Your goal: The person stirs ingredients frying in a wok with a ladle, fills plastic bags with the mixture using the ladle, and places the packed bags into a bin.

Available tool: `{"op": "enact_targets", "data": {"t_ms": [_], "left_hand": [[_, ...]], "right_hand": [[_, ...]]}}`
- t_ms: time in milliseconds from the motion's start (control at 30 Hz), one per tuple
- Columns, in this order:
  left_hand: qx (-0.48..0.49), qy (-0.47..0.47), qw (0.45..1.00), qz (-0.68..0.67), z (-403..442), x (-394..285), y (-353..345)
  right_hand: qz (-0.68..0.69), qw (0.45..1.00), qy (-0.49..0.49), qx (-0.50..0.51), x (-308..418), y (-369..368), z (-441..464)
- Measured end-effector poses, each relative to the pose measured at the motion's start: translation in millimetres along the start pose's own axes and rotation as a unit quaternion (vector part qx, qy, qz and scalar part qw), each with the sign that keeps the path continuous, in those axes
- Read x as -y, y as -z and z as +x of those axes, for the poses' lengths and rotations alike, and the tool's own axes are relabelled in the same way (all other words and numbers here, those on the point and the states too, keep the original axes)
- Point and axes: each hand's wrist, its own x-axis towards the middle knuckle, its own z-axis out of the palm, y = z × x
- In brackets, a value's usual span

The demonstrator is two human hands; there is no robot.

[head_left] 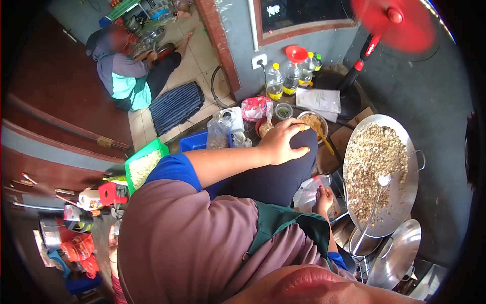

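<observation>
My left hand [284,143] rests on my dark-clothed knee [273,175], thumb apart from the fingers, holding nothing. Lower right, my right hand [324,198] has its fingers curled together beside a clear plastic bag [307,195]; whatever is between them is too small to make out. To its right, a wide metal wok [411,195] holds a brown-and-white chopped food mix [372,157], with a long metal spatula [372,213] lying in it. Beyond my left hand stands a bowl of light brown food [313,121] with a yellow spoon [325,143].
Several bottles [291,78], a red fan [395,23] and a blue basin [195,142] stand ahead. A green tray [128,175] is left. A second metal pan [400,253] sits lower right. One person [124,76] sits upper left; another person's hand [113,238] shows lower left.
</observation>
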Motion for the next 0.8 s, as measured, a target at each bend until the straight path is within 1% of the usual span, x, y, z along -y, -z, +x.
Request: {"op": "enact_targets", "data": {"t_ms": [67, 100, 133, 200, 267, 300, 333, 400, 467, 500, 533, 567, 600, 633, 667, 733, 767, 800], "left_hand": [[-0.02, -0.003, 1.0, 0.02, -7, 0, 0], [-0.032, -0.008, 0.999, 0.025, -11, 2, -2], [-0.042, -0.015, 0.999, 0.029, -13, -1, 0], [-0.07, -0.101, 0.992, 0.042, -19, -8, -1], [-0.06, -0.152, 0.985, 0.06, -28, -16, -3], [-0.046, -0.139, 0.988, 0.045, -34, -32, 2], [-0.056, -0.163, 0.984, 0.033, -38, -36, -7], [0.014, -0.171, 0.981, -0.093, -50, -55, -23], [0.095, -0.065, 0.982, -0.147, -76, -85, -41], [0.199, 0.061, 0.953, -0.22, -89, -93, -48], [0.297, 0.185, 0.893, -0.285, -99, -99, -54], [0.342, 0.259, 0.842, -0.327, -108, -96, -66], [0.384, 0.33, 0.783, -0.363, -113, -86, -79], [0.395, 0.316, 0.75, -0.426, -114, -79, -86], [0.398, 0.31, 0.737, -0.449, -114, -73, -93], [0.401, 0.3, 0.711, -0.494, -114, -68, -94], [0.375, 0.3, 0.708, -0.518, -115, -67, -96], [0.342, 0.29, 0.682, -0.578, -116, -65, -102]], "right_hand": [[0.003, 1.0, 0.026, -0.004, 39, -8, -52], [-0.014, 0.999, 0.047, 0.021, 49, -3, -65], [-0.003, 0.996, 0.074, 0.051, 57, 2, -77], [0.017, 0.986, 0.124, 0.108, 72, 8, -104], [0.034, 0.979, 0.14, 0.142, 88, 6, -138], [0.041, 0.976, 0.144, 0.156, 94, 3, -154], [0.048, 0.974, 0.146, 0.169, 99, 1, -169], [0.05, 0.965, 0.168, 0.194, 105, -4, -194], [0.016, 0.961, 0.199, 0.193, 107, -7, -212], [-0.015, 0.955, 0.223, 0.197, 108, -8, -218], [-0.046, 0.947, 0.247, 0.201, 109, -7, -223], [-0.081, 0.941, 0.275, 0.181, 103, -3, -221], [-0.117, 0.943, 0.259, 0.173, 103, -1, -226], [-0.137, 0.941, 0.258, 0.172, 101, 3, -229], [-0.156, 0.938, 0.256, 0.173, 99, 7, -231], [-0.117, 0.942, 0.265, 0.169, 96, 11, -233], [-0.098, 0.944, 0.268, 0.166, 95, 16, -234], [-0.112, 0.958, 0.239, 0.114, 94, 24, -231]]}}
